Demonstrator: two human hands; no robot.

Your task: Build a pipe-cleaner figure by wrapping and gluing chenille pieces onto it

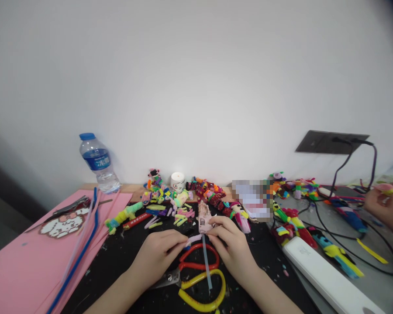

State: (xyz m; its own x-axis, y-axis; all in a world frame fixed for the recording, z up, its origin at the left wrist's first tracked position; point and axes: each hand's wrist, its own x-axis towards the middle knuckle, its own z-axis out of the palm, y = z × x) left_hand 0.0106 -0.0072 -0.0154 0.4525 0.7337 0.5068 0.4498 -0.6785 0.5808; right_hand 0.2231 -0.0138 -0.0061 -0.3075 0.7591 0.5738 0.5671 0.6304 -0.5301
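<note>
- Scissors (199, 279): red and yellow loop handles, flat on the black tabletop (118, 257) nearest the camera, under both wrists; blades mostly hidden beneath the left forearm.
- Pipe cleaner (207, 266): pale, thin strand running from the fingertips down across the scissor handles. Judged very light, soft-piled over a bendable wire core; holds a bend, so best pinched close to the working end.
- Left hand (157, 255): fingers closed in a pinch on the strand's pale lilac upper end.
- Right hand (231, 240): thumb and forefinger closed on the same strand, just below a small pink figure (204, 218); whether it also grips the figure cannot be told.
- Pink sheet (26, 266): left, cut off by the frame, carrying long blue and pink stems and a white-bearded cut-out.
- White bar (327, 274): right, partly out of frame; purpose unclear.
- Finished pieces (199, 194): many-coloured heap further back, too small to sort.
- Jar (177, 181), bottle (98, 163): against the wall.
- Another person's hand (384, 205): far right, cropped.
- Blurred patch, mid-right: unreadable.
</note>
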